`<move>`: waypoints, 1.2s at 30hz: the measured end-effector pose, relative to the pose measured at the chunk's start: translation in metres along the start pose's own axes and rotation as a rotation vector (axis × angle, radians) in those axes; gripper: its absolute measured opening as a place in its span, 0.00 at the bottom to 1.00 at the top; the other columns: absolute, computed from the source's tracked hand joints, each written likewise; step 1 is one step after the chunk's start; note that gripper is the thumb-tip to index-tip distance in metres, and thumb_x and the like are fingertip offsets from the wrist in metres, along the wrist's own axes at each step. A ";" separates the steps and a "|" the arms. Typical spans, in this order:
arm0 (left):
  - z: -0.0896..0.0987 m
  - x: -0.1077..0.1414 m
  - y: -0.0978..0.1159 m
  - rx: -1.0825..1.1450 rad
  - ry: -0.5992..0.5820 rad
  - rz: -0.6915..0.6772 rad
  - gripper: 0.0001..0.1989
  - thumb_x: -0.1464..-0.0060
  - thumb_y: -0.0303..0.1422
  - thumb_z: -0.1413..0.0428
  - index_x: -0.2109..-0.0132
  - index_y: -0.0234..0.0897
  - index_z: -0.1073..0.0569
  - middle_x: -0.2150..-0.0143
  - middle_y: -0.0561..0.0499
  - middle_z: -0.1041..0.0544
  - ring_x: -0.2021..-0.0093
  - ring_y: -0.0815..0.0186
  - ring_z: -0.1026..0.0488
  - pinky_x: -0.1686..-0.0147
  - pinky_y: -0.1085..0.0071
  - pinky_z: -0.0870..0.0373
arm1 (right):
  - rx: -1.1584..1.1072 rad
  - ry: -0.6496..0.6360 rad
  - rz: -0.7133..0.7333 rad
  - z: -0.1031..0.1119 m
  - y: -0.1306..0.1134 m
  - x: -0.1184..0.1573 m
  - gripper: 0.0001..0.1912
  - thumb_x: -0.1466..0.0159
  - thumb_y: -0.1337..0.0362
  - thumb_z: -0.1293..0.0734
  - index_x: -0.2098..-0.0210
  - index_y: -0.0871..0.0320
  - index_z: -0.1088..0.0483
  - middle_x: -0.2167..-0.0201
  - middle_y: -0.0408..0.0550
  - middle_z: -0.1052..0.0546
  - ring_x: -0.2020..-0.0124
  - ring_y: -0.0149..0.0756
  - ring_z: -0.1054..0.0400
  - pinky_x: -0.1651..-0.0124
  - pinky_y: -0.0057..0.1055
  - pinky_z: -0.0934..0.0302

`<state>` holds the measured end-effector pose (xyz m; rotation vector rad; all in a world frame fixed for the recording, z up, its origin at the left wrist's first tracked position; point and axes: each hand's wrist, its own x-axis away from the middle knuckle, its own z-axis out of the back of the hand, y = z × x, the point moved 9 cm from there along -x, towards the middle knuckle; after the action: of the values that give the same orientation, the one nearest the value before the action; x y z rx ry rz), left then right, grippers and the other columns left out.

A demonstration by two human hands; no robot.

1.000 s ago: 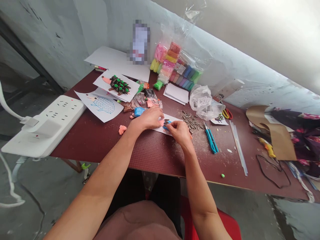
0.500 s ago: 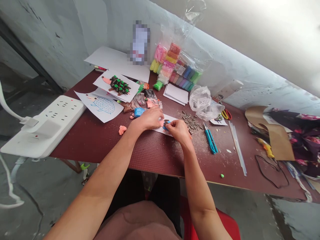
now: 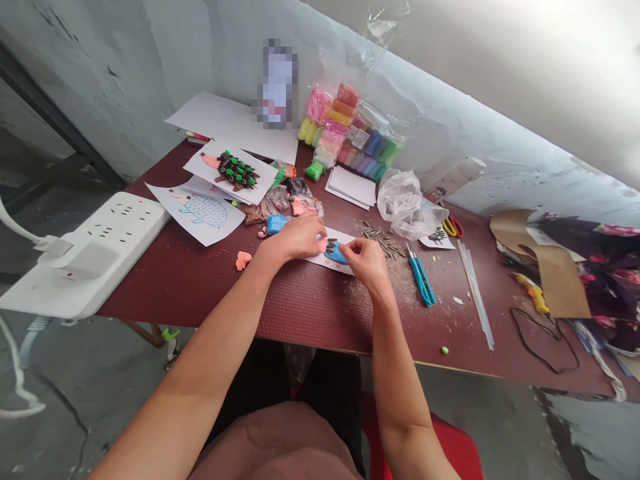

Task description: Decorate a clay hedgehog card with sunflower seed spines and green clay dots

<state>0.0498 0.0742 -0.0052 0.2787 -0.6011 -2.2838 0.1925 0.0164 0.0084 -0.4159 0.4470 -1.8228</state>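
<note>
Worked at a white card (image 3: pixel 345 236) set well back from the near edge of the red-brown table (image 3: pixel 200 280), with a broad stretch of tabletop in between. Had room to the left too, past a crumpled pink lump (image 3: pixel 243 261), and to the right beyond the teal cutter (image 3: pixel 421 277), with a green ball (image 3: pixel 445 350) close to the near edge. Found less space behind: a blue packet (image 3: pixel 277 224) just beside the left hand (image 3: pixel 303 237), striped seeds (image 3: pixel 384 240) just behind the right hand (image 3: pixel 367 260).

Had drawn the right hand slightly outward since half a second earlier, uncovering more of the blue clay (image 3: pixel 331 253) on the card and the pink feet (image 3: pixel 334 264) below. Kept the left hand in place, bent fingers over the card's left part.

Brought right thumb and forefinger close together at the clay's right end; could not tell that pinch full from empty. Curled the left fingers loosely by a pink piece (image 3: pixel 320 247), partly covered, with any hold impossible to make out. Lost the card's right end behind the right hand. Caught the flowered cloth (image 3: pixel 613 280) only in part, cut off at far right
</note>
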 end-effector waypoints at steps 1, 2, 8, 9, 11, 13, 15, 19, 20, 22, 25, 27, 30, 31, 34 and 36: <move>0.000 0.000 0.000 0.001 0.002 -0.014 0.16 0.38 0.32 0.44 0.48 0.39 0.15 0.43 0.43 0.18 0.35 0.52 0.28 0.30 0.58 0.36 | 0.046 0.034 -0.027 0.007 0.008 -0.002 0.14 0.36 0.57 0.33 0.71 0.60 0.20 0.73 0.49 0.20 0.72 0.36 0.30 0.65 0.31 0.44; 0.000 -0.001 0.001 0.002 0.003 -0.026 0.16 0.38 0.32 0.44 0.49 0.40 0.15 0.43 0.44 0.17 0.35 0.52 0.27 0.31 0.58 0.36 | 0.104 0.077 -0.061 0.016 0.016 -0.004 0.14 0.36 0.59 0.33 0.69 0.59 0.19 0.71 0.51 0.18 0.69 0.38 0.28 0.64 0.31 0.43; -0.004 -0.003 -0.003 -0.004 -0.006 -0.048 0.16 0.40 0.32 0.44 0.49 0.39 0.15 0.43 0.43 0.18 0.35 0.51 0.28 0.31 0.57 0.36 | 0.383 0.177 -0.237 0.043 0.056 -0.013 0.14 0.33 0.63 0.34 0.57 0.59 0.16 0.57 0.62 0.15 0.56 0.49 0.22 0.56 0.36 0.37; -0.003 -0.003 -0.002 -0.006 -0.002 -0.054 0.16 0.40 0.32 0.43 0.49 0.40 0.15 0.43 0.43 0.17 0.35 0.51 0.28 0.31 0.57 0.36 | 0.400 0.168 -0.248 0.043 0.059 -0.014 0.14 0.33 0.63 0.33 0.57 0.59 0.16 0.57 0.63 0.15 0.55 0.50 0.22 0.56 0.36 0.37; -0.002 -0.003 -0.002 -0.008 0.004 -0.054 0.16 0.40 0.32 0.43 0.49 0.41 0.14 0.44 0.43 0.17 0.36 0.51 0.27 0.31 0.57 0.36 | 0.418 0.148 -0.253 0.040 0.063 -0.016 0.14 0.33 0.62 0.33 0.57 0.59 0.16 0.58 0.63 0.15 0.56 0.50 0.22 0.56 0.37 0.36; -0.002 -0.003 -0.002 -0.005 0.004 -0.043 0.16 0.39 0.33 0.44 0.49 0.40 0.14 0.44 0.43 0.17 0.36 0.50 0.27 0.31 0.56 0.35 | 0.421 0.135 -0.242 0.037 0.064 -0.018 0.13 0.34 0.62 0.32 0.58 0.59 0.16 0.58 0.63 0.15 0.57 0.50 0.22 0.58 0.36 0.36; -0.003 -0.002 -0.002 0.003 0.001 -0.041 0.17 0.39 0.33 0.45 0.49 0.39 0.14 0.44 0.42 0.17 0.36 0.50 0.27 0.31 0.56 0.35 | 0.414 0.125 -0.226 0.035 0.063 -0.019 0.12 0.34 0.62 0.32 0.58 0.59 0.16 0.59 0.63 0.16 0.58 0.49 0.22 0.58 0.36 0.36; -0.003 -0.003 -0.004 0.012 0.017 -0.059 0.17 0.40 0.32 0.44 0.49 0.41 0.14 0.44 0.44 0.17 0.37 0.51 0.27 0.31 0.56 0.35 | 0.402 0.110 -0.228 0.032 0.065 -0.020 0.11 0.34 0.63 0.32 0.60 0.58 0.17 0.59 0.63 0.16 0.59 0.50 0.22 0.58 0.37 0.36; -0.003 -0.003 -0.004 0.011 0.018 -0.060 0.17 0.41 0.32 0.43 0.48 0.41 0.14 0.44 0.44 0.17 0.37 0.51 0.27 0.31 0.57 0.35 | 0.398 0.112 -0.229 0.033 0.066 -0.020 0.11 0.34 0.63 0.32 0.60 0.58 0.17 0.59 0.63 0.16 0.59 0.50 0.22 0.57 0.37 0.36; -0.004 -0.003 -0.004 0.010 0.012 -0.056 0.17 0.41 0.32 0.43 0.48 0.41 0.15 0.43 0.44 0.17 0.36 0.51 0.27 0.31 0.58 0.35 | 0.369 0.130 -0.222 0.034 0.067 -0.020 0.11 0.33 0.64 0.34 0.60 0.59 0.18 0.58 0.62 0.16 0.58 0.49 0.23 0.57 0.36 0.37; -0.004 -0.003 -0.004 0.013 -0.008 -0.037 0.17 0.39 0.32 0.44 0.48 0.39 0.15 0.42 0.43 0.18 0.34 0.51 0.28 0.31 0.58 0.36 | 0.281 0.203 -0.210 0.042 0.069 -0.020 0.12 0.33 0.63 0.35 0.61 0.59 0.19 0.60 0.60 0.16 0.58 0.47 0.24 0.57 0.35 0.39; -0.003 -0.002 -0.003 0.015 -0.013 -0.031 0.17 0.38 0.33 0.45 0.48 0.37 0.15 0.41 0.41 0.18 0.34 0.50 0.29 0.31 0.57 0.36 | 0.197 0.279 -0.199 0.050 0.070 -0.019 0.12 0.34 0.62 0.35 0.63 0.60 0.20 0.62 0.59 0.16 0.60 0.45 0.25 0.57 0.35 0.39; -0.003 -0.002 -0.003 0.014 -0.006 -0.043 0.17 0.37 0.34 0.45 0.48 0.37 0.15 0.41 0.42 0.18 0.34 0.51 0.28 0.31 0.57 0.36 | -0.044 0.325 -0.150 0.054 0.066 -0.015 0.11 0.37 0.59 0.34 0.68 0.60 0.23 0.67 0.56 0.17 0.66 0.41 0.27 0.60 0.35 0.39; -0.004 -0.002 -0.003 0.012 -0.003 -0.048 0.16 0.38 0.34 0.45 0.49 0.38 0.15 0.42 0.43 0.18 0.35 0.52 0.28 0.32 0.58 0.35 | -0.158 0.291 -0.126 0.049 0.063 -0.014 0.11 0.38 0.58 0.33 0.70 0.60 0.24 0.68 0.54 0.18 0.68 0.39 0.28 0.61 0.34 0.39; -0.003 -0.002 -0.004 0.007 0.010 -0.060 0.16 0.39 0.34 0.44 0.49 0.40 0.15 0.43 0.44 0.18 0.36 0.53 0.27 0.32 0.58 0.34 | -0.468 0.063 -0.051 0.021 0.045 -0.008 0.12 0.43 0.55 0.30 0.71 0.58 0.25 0.72 0.50 0.19 0.73 0.34 0.32 0.67 0.31 0.40; -0.003 -0.002 -0.003 0.010 0.003 -0.057 0.16 0.39 0.33 0.44 0.49 0.40 0.15 0.43 0.43 0.18 0.36 0.52 0.27 0.32 0.57 0.35 | -0.544 -0.066 -0.010 0.002 0.031 0.000 0.12 0.46 0.54 0.28 0.71 0.58 0.25 0.72 0.48 0.19 0.75 0.32 0.34 0.69 0.30 0.42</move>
<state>0.0503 0.0765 -0.0098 0.3080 -0.6103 -2.3347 0.2190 0.0074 -0.0057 -0.8466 0.8995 -1.6748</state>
